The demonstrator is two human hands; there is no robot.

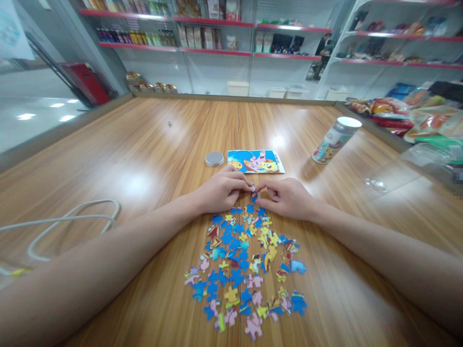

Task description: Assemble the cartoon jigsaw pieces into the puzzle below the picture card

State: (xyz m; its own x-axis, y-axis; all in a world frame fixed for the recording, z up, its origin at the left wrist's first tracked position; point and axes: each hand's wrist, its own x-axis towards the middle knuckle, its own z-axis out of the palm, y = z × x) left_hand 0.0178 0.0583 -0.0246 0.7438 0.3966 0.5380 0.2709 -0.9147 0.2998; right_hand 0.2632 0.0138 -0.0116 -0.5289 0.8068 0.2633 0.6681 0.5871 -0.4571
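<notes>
Several loose jigsaw pieces point(246, 262), blue, pink and yellow, lie scattered on the wooden table point(144, 159) in front of me. At the far edge of the heap my left hand point(222, 190) and my right hand point(285, 196) meet fingertip to fingertip. Both are curled in a pinch on small puzzle pieces point(253, 187) held between them. Just beyond the hands lies a colourful cartoon reference picture point(255, 161), flat on the table.
A round metal lid point(214, 159) sits left of the picture. An upright printed canister point(334, 140) with a white cap stands at the right. A white cable point(72, 224) loops at the left. Snack bags point(398, 115) are piled at far right; store shelves point(217, 36) line the back.
</notes>
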